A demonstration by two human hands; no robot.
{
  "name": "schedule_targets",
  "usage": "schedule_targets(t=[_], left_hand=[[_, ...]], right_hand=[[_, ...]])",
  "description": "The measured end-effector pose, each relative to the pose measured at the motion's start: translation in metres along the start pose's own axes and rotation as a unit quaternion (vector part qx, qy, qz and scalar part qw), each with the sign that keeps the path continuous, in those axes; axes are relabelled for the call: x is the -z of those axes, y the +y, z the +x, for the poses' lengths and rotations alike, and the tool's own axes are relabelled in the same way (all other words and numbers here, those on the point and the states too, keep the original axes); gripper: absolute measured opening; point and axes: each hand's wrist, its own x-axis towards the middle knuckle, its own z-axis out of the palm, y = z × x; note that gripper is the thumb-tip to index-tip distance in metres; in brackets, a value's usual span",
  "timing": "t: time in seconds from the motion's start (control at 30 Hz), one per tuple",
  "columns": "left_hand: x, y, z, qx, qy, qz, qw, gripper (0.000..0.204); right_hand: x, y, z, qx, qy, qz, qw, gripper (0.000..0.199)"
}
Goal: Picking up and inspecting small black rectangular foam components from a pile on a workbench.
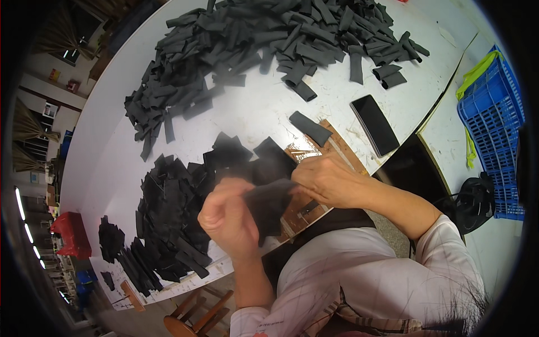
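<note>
A dark grey fabric piece (pixel 268 206) is stretched between my two hands, slightly blurred. My left hand (pixel 229 216) pinches its left edge, and my right hand (pixel 324 178) grips the upper right corner with closed fingers. Beneath them a brown wooden board (pixel 292 220) lies at the table's near edge, partly covered by the hands and the piece. Just beyond my right hand, one rolled fabric tube (pixel 310 128) rests across the board's far end. Loose flat dark pieces (pixel 168 210) are heaped to the left of my left hand, some reaching behind it.
A large pile of rolled dark tubes (pixel 241 48) covers the far side of the white table (pixel 112 140). At right lie a black phone (pixel 374 124) and, beyond the table, a blue plastic basket (pixel 494 123). A wooden stool (pixel 196 314) and red crate (pixel 72 235) stand left.
</note>
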Motion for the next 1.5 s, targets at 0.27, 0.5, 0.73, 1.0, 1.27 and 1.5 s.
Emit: schedule_targets(t=[0.27, 0.5, 0.73, 1.0, 1.27, 1.5], left_hand=[[0.007, -0.016, -0.004, 0.083, 0.022, 0.125, 0.988, 0.011], [0.028, -0.047, -0.033, 0.036, -0.029, 0.564, 0.825, 0.033], [0.042, -0.055, -0.037, 0.071, -0.053, 0.718, 0.69, 0.029], [0.075, -0.029, -0.038, 0.172, 0.114, 0.42, 0.884, 0.005], [0.066, 0.011, -0.065, 0.346, 0.087, -0.091, 0.93, 0.015], [0.06, 0.004, -0.071, 0.312, 0.109, -0.018, 0.944, 0.015]], right_hand=[[0.015, 0.004, 0.011, -0.011, -0.126, -0.01, 0.992, 0.02], [0.04, 0.023, 0.04, -0.184, 0.164, 0.141, 0.959, 0.029], [-0.004, -0.011, -0.034, -0.188, -0.005, 0.15, 0.971, 0.01], [-0.044, -0.036, -0.023, -0.194, -0.069, 0.128, 0.97, 0.014], [-0.076, -0.036, 0.007, -0.291, -0.021, 0.667, 0.686, 0.027], [-0.07, -0.042, 0.007, -0.11, 0.032, 0.262, 0.958, 0.012]])
